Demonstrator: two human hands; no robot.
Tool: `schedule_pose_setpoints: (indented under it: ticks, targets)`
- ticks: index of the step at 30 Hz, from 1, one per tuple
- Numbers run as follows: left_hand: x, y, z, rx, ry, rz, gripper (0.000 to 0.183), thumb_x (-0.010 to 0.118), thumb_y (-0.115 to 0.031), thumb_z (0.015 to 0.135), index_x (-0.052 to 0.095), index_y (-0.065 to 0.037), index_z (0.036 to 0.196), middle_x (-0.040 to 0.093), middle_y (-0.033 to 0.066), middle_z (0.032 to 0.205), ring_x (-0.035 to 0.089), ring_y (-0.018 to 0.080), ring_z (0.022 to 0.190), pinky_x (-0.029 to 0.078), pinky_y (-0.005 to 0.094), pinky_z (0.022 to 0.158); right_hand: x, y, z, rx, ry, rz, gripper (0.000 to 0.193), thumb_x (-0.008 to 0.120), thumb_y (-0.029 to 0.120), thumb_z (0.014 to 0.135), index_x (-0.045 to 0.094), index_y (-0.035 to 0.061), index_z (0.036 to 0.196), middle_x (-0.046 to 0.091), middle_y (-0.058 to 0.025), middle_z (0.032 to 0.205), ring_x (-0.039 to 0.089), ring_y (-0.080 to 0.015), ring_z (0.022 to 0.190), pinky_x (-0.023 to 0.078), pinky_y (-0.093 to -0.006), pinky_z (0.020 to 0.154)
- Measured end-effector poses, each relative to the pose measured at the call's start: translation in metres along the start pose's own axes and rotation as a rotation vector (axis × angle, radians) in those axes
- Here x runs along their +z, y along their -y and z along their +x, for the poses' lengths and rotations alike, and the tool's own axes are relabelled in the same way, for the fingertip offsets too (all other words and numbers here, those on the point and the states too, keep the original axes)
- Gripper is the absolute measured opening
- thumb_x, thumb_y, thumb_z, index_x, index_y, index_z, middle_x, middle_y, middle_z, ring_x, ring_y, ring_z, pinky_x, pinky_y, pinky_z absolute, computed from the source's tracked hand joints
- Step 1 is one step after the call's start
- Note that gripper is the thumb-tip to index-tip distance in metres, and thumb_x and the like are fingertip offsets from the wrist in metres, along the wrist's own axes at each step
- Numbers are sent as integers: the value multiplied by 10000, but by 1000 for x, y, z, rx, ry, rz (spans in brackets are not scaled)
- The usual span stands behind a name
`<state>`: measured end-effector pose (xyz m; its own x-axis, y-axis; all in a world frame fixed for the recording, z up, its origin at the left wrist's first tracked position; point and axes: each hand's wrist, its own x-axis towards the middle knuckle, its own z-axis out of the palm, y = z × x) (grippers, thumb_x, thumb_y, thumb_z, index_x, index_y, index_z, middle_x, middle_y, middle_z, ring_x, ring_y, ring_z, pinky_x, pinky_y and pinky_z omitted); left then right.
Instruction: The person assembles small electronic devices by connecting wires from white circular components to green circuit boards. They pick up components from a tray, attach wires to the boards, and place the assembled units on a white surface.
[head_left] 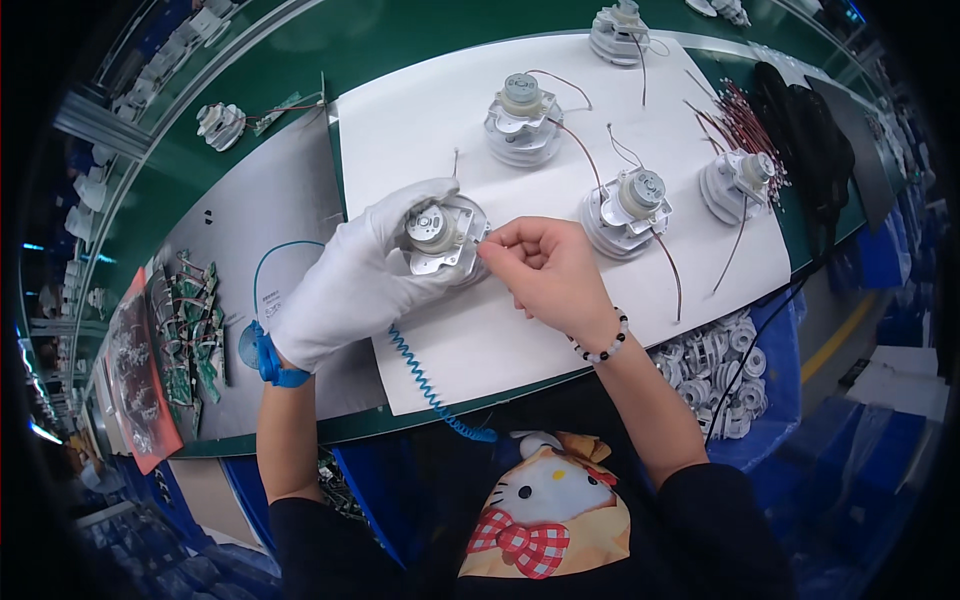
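My left hand (350, 270), in a white glove with a blue wrist strap, is wrapped round a white plastic motor assembly (455, 240) on the white sheet. A round silver motor sits on top of that assembly. My bare right hand (548, 270) pinches at the assembly's right edge with thumb and forefinger; whatever is between the fingertips is too small to make out. Just right of this hand stands another motor assembly (630, 210) with a dark red wire. Further like units are a motor assembly (523, 125) behind and a motor assembly (738, 185) at the right.
The white sheet (430, 370) covers a green bench. On the left lie a grey mat (265, 200), green circuit boards (195, 320) and a red-edged bag (135, 380). At right are a wire bundle (745, 115), a black tool (800, 140) and a blue bin (785, 400) of white parts. A coiled blue cord (420, 380) hangs off the edge.
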<state>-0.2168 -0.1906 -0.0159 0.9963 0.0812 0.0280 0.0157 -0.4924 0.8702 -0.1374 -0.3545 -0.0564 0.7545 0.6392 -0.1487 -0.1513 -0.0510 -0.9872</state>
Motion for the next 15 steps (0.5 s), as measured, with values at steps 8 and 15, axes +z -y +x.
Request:
schedule_pose_setpoints:
  ticks: [8, 15]
  targets:
    - [0, 1, 3, 42, 47, -23, 557, 723, -73, 736, 468, -18, 1229, 582, 76, 1086, 552, 135, 990, 432, 265, 880, -5, -9, 3, -25, 16, -36, 130, 627, 88, 756, 640, -40, 734, 510, 27, 510, 414, -15, 479, 337, -193, 449]
    - [-3, -6, 2, 32, 70, -45, 516, 702, -81, 762, 475, -9, 1220, 592, 76, 1054, 558, 130, 965, 441, 261, 857, -5, -9, 2, -56, 68, -48, 130, 628, 85, 756, 652, -42, 757, 505, 35, 517, 412, -14, 484, 330, -191, 447]
